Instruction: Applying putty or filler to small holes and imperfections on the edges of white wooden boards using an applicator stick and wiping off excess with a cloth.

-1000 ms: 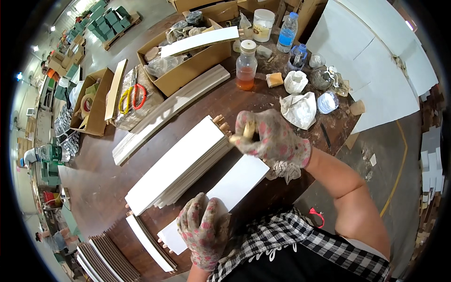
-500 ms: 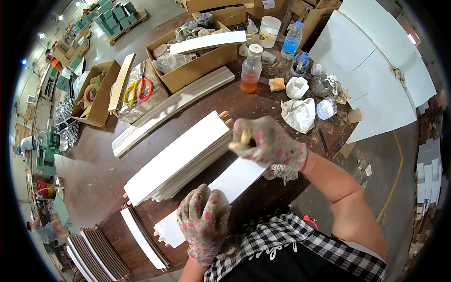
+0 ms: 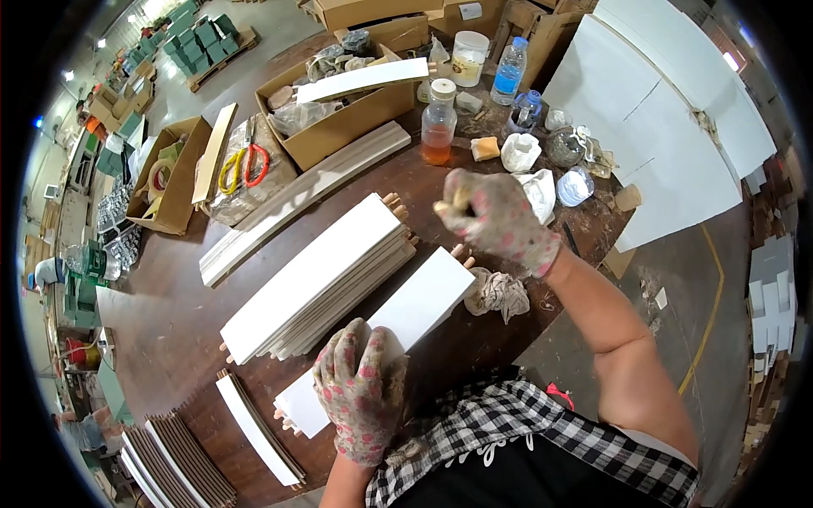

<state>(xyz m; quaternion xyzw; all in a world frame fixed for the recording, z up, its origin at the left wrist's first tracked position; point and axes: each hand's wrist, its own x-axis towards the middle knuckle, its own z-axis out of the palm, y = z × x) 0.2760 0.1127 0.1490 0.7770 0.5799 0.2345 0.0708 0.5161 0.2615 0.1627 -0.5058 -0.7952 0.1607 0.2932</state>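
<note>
A long white board (image 3: 423, 292) with wooden pegs at both ends lies slantwise in front of me. My left hand (image 3: 360, 394), in a flower-patterned work glove, is closed over its near part. Beyond the board's far end, my right hand (image 3: 500, 218) is raised, in a matching glove. Its fingers are curled in; whatever they may hold is hidden. Just beyond the board sits a stack of similar white boards (image 3: 309, 275), with pegs sticking out. A crumpled cloth (image 3: 500, 294) lies beside the board's far end.
Slatted white pieces (image 3: 254, 427) stand at the lower left. Farther back are pale strips (image 3: 305, 203), scissors (image 3: 246, 165) on a wrapped bundle, and an open carton (image 3: 347, 127). A bottle of orange liquid (image 3: 438, 127) and a water bottle (image 3: 509, 72) stand near large white panels (image 3: 644, 118).
My right hand has come off the board's far end and moved up and to the right, uncovering the pegs there. My left hand stays on the board. The view has shifted slightly.
</note>
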